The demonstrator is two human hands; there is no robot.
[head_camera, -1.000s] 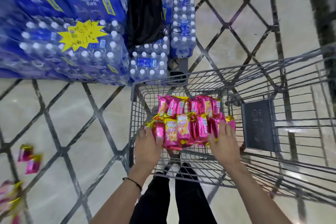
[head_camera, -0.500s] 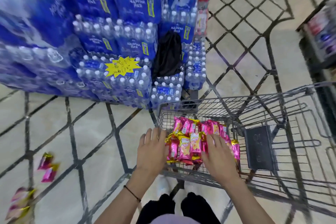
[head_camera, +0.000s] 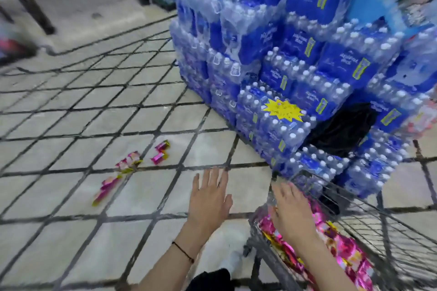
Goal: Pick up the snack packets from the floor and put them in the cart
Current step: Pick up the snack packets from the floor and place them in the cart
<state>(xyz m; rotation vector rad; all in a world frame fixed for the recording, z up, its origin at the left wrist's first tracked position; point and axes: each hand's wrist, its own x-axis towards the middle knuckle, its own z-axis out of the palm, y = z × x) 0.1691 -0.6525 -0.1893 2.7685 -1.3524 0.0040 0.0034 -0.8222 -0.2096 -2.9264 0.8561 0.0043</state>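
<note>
Several pink and yellow snack packets [head_camera: 132, 163] lie scattered on the tiled floor to the left, with two more [head_camera: 161, 152] just beyond them and a strip [head_camera: 106, 188] nearer me. The grey wire cart [head_camera: 369, 224] stands at the lower right with a pile of the same pink packets [head_camera: 340, 248] inside. My left hand [head_camera: 209, 198] hovers flat over the floor, left of the cart, fingers spread and holding nothing. My right hand [head_camera: 289, 212] is over the cart's near corner, fingers straight, above the packets in it.
A tall stack of blue shrink-wrapped water bottle packs [head_camera: 295, 66] with a yellow star tag [head_camera: 282, 110] rises behind the cart. A black bag [head_camera: 340, 129] leans against it. Dark shelf legs [head_camera: 26, 0] stand at the far left. My shoe [head_camera: 230, 260] is beside the cart.
The view has swung left toward the floor. My left hand has come out of the cart and moved left over the tiles. My right hand stays over the cart's packets.
</note>
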